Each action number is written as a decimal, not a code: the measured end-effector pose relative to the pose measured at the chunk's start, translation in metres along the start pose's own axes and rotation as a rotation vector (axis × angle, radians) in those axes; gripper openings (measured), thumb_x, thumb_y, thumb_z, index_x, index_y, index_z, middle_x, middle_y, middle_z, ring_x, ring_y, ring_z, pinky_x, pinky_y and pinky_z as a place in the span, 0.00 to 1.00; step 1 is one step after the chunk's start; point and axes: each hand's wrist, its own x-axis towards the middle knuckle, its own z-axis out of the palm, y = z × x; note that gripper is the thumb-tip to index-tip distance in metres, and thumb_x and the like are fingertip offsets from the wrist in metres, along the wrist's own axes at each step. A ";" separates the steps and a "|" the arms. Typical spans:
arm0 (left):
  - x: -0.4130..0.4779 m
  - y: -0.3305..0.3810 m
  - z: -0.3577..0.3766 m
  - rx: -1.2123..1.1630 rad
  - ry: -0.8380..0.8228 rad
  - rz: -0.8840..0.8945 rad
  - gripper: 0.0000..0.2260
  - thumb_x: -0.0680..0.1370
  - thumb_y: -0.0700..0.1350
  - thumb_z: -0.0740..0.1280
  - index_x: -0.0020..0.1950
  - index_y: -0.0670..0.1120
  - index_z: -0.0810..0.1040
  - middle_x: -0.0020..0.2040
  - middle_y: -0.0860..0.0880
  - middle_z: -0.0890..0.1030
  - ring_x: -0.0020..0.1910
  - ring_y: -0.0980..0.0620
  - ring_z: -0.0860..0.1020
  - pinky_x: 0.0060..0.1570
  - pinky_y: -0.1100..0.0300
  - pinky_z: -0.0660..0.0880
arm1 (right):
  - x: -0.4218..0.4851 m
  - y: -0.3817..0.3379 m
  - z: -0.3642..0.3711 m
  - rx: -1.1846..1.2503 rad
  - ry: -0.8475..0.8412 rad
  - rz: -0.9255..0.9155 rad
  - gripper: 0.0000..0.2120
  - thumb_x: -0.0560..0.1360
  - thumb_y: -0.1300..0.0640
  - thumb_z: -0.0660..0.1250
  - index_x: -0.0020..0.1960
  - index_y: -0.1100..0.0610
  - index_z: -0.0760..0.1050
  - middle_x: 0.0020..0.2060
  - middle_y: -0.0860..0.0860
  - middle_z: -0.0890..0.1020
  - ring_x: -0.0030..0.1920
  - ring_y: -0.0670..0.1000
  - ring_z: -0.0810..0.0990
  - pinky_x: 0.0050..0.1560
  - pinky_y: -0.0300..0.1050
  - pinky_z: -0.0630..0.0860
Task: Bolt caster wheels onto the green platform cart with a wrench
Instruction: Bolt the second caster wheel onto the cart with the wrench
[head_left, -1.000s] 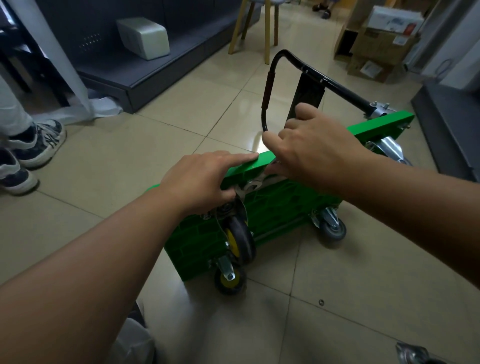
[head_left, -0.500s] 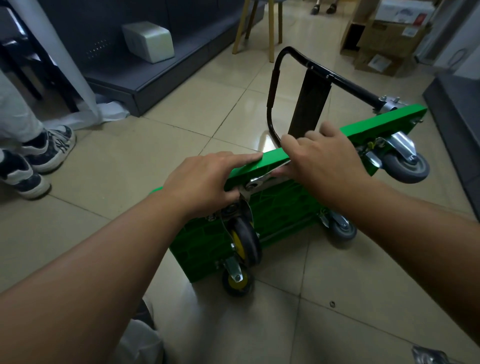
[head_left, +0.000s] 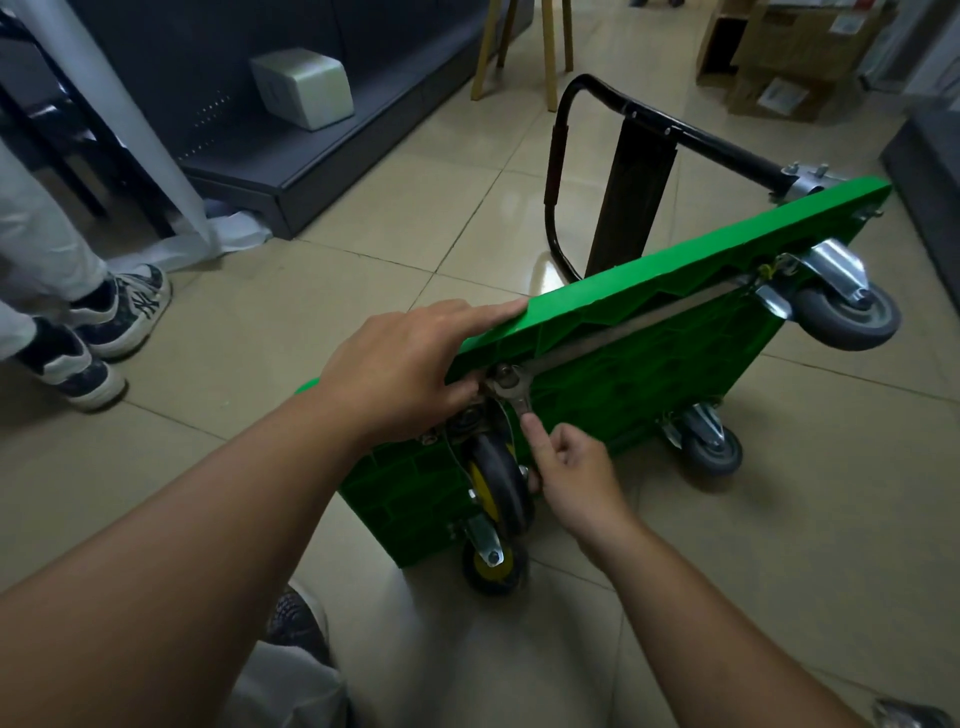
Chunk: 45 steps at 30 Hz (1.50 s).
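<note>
NY logo — on sneaker, box labels unreadable

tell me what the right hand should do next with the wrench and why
Probably swing the handle through another short arc. The wrench has its ring end seated on a bolt by the yellow-hubbed caster, the right hand pinches only its lower end, and the left hand braces the green cart on its side. I can't tell whether the bolt is tight.

Dim indoor light, floor glare, wide-angle edge distortion.

Glossy green plastic cart, bare-metal wrench
</note>
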 end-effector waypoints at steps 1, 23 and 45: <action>0.000 0.000 0.000 0.001 0.004 0.003 0.34 0.78 0.53 0.68 0.80 0.68 0.56 0.64 0.57 0.78 0.55 0.49 0.79 0.49 0.48 0.77 | -0.002 0.000 0.003 0.053 -0.024 0.029 0.22 0.78 0.40 0.65 0.36 0.56 0.67 0.24 0.49 0.75 0.24 0.43 0.71 0.31 0.39 0.68; 0.000 0.002 0.002 -0.007 0.024 -0.005 0.34 0.78 0.53 0.69 0.79 0.69 0.57 0.65 0.57 0.77 0.56 0.48 0.77 0.47 0.54 0.72 | 0.015 -0.187 -0.070 -1.869 0.130 -1.178 0.23 0.78 0.33 0.59 0.48 0.55 0.69 0.37 0.52 0.82 0.36 0.54 0.77 0.45 0.48 0.60; 0.000 0.005 -0.002 0.015 0.013 -0.011 0.34 0.78 0.52 0.68 0.79 0.69 0.56 0.66 0.56 0.77 0.57 0.47 0.78 0.51 0.49 0.76 | 0.022 -0.182 -0.066 -1.923 0.029 -1.108 0.25 0.79 0.34 0.55 0.53 0.56 0.69 0.39 0.53 0.82 0.41 0.55 0.79 0.54 0.50 0.66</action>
